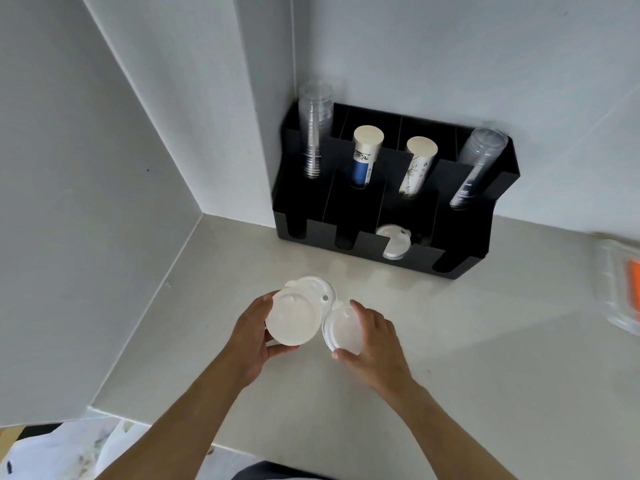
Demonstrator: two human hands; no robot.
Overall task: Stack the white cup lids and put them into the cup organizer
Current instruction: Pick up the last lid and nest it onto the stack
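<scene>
My left hand (250,341) grips a small stack of white cup lids (298,315) above the counter, its fingers wrapped around the left rim. My right hand (372,344) holds a single white lid (341,329) tilted on edge, touching the right side of the stack. The black cup organizer (460,233) stands in the back corner against the wall. A few white lids (393,241) lie in its third front slot from the left.
The organizer's rear slots hold two stacks of clear cups (313,129) (479,164) and two stacks of paper cups (365,155) (417,166). A clear container with something orange (623,289) lies at the right edge. The beige counter (485,341) meets walls on the left and at the back.
</scene>
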